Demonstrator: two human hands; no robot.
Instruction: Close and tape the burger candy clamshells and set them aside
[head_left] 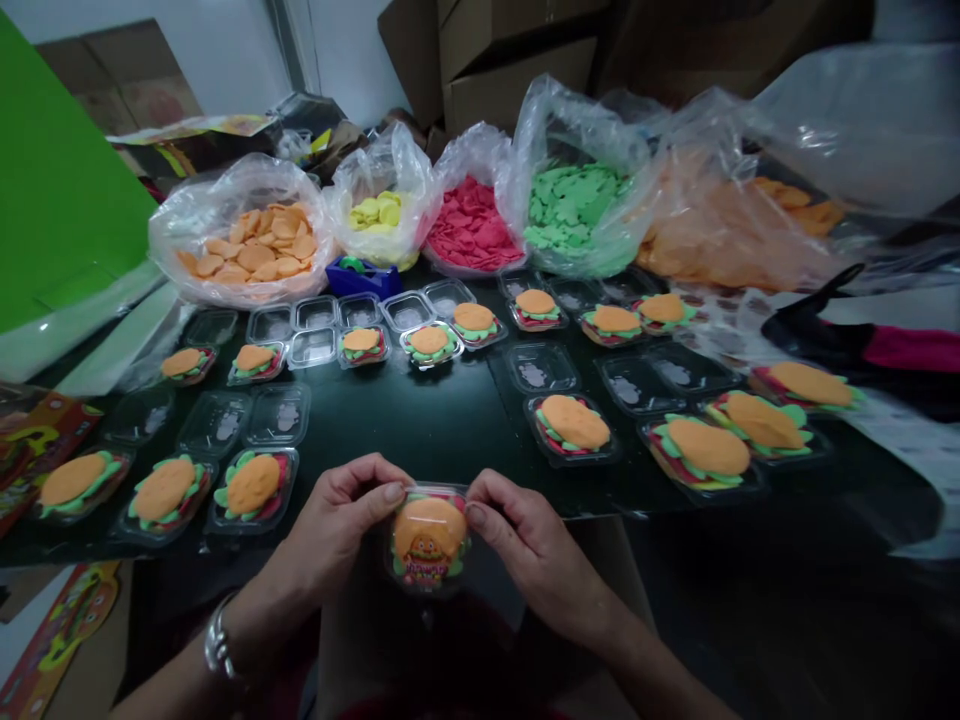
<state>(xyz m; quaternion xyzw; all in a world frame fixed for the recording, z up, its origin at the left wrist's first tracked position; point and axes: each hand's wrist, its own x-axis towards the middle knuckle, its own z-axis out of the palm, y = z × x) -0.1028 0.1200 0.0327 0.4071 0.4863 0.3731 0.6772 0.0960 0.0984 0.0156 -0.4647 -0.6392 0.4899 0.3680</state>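
Just at the near edge of the counter (360, 410), the clear clamshell burger box (428, 548) sits midway between both hands: left hand (341, 515) pinching its upper left corner, right hand (536, 545) its upper right, neither nearer; long axis unclear.

Clear box (429, 538) printed with a cartoon burger (426, 556), orange bun (430, 515), crimson pieces (474, 228), yellow discs (377, 211), blue dispenser (367, 282)
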